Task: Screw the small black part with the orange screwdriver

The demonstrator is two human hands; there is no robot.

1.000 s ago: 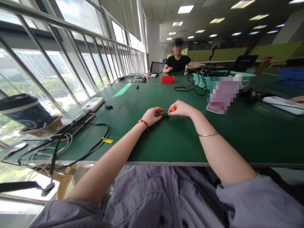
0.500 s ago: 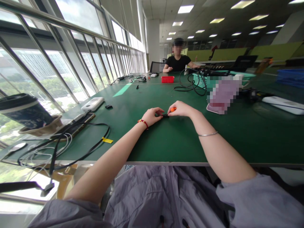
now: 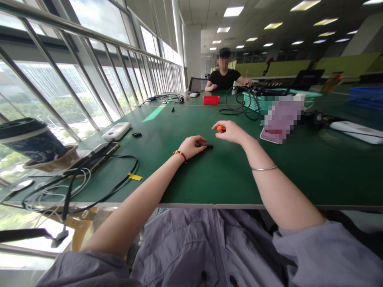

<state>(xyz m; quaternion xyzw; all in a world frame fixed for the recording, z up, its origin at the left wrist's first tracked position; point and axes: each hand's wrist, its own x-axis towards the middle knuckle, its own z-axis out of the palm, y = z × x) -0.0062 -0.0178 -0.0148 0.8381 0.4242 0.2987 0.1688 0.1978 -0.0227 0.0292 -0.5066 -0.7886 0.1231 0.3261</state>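
1. Two fingertips of the left hand (image 3: 190, 146), the thumb and forefinger, are closing on the left part of a small, slim, black, plastic-looking bar (image 3: 209, 146), whose right end is jutting out free.
2. The right hand's (image 3: 231, 131) lower fingers are enclosing a bright orange, rounded object (image 3: 221, 128); its thumb and forefinger tips are standing apart, near the bar's free end but not touching it. I cannot tell what shape the orange object is taking inside the palm.
3. The bar is lying low over the smooth, dark green tabletop (image 3: 194, 179), in front of the wearer; whether it is touching the surface, I cannot tell.
4. By its look, the bar is probably weighing little and staying stiff under a pinch, though its smooth sides may be sliding easily. Its long sides near the left end are offering the safest hold, leaving the right end exposed.
5. Farther left, a small black block (image 3: 137, 134) is lying near a white, flat, rounded-corner device (image 3: 117, 130).
6. Beyond the hands, a red, rectangular, plastic-looking tray (image 3: 211, 102) is sitting before a black-shirted person (image 3: 224, 81).
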